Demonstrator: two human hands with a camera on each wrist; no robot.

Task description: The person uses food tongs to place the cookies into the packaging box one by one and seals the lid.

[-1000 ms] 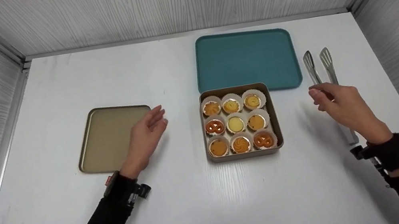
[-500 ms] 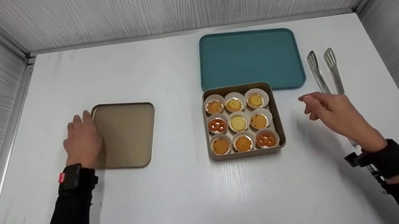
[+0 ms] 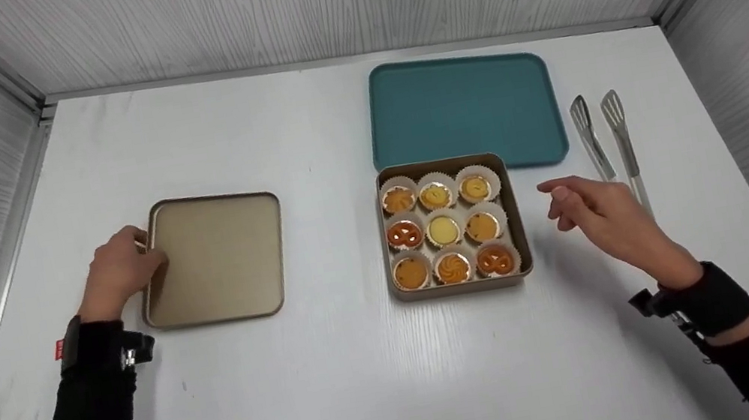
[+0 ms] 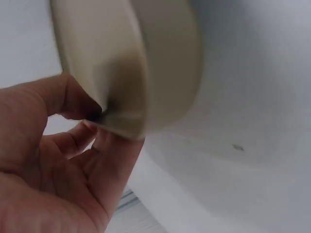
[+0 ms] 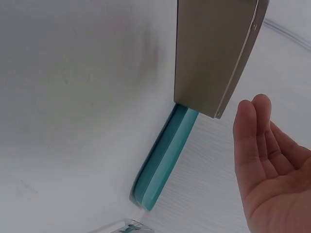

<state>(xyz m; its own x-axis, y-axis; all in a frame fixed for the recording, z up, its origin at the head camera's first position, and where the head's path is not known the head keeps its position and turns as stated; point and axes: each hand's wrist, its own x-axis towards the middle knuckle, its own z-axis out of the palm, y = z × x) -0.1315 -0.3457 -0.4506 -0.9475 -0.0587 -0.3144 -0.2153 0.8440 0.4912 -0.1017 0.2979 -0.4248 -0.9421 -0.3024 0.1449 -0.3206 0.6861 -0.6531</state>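
Note:
My left hand (image 3: 119, 268) pinches the left edge of a square gold tin lid (image 3: 223, 258), which lies on the table at the left. In the left wrist view, the thumb is on the lid's inner face (image 4: 97, 34) and the other fingers are at its outer edge. My right hand (image 3: 608, 220) hovers, holding nothing, with loosely bent fingers between a gold tin (image 3: 464, 288) and metal tongs (image 3: 625, 145). Several cookies (image 3: 444, 231) in white paper cups fill the tin in rows. In the right wrist view, the tin's side (image 5: 214, 53) is apart from the fingertips (image 5: 245, 116).
A teal tray (image 3: 464, 111) lies directly behind the tin, at the back right. The tongs rest to the right of it, their slotted ends pointing away. Grey wood-grain panels (image 3: 340, 3) enclose the white table (image 3: 345, 397) at the back and sides.
My left hand has gone from over the lid's right side to its left edge and now grips it. My right hand has drifted left, away from the tongs and nearer the tin.

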